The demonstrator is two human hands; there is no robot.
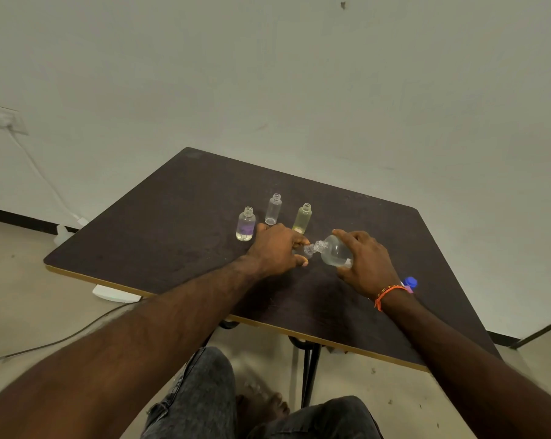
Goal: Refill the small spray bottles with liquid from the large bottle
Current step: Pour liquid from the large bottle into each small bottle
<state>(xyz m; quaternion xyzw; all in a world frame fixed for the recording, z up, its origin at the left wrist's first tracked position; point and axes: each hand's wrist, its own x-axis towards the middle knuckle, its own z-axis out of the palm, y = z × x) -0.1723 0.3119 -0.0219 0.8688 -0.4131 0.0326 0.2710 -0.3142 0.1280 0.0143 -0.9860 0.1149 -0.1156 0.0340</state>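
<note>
Head: large bottle point(336, 253) (tilted) in right-hand grip point(367, 264)

Clear glossy plastic large bottle point(335, 252), matt dark laminate table point(179, 223), denim trousers point(201, 397)

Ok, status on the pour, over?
Right grip tilting large clear round bottle, mouth to mouth with small clear bottle in left grip. Three uncapped small bottles stand behind. Nothing blocking.

Dim, flat indoor light with a greenish cast; wall point(267, 74) evenly lit, no hard glare. Soft shadows on table point(172, 217) beneath both forearms. Wide-angle bending curves table edges and floor line. Foot under table motion-blurred; forearms nearest lens soft.
</note>
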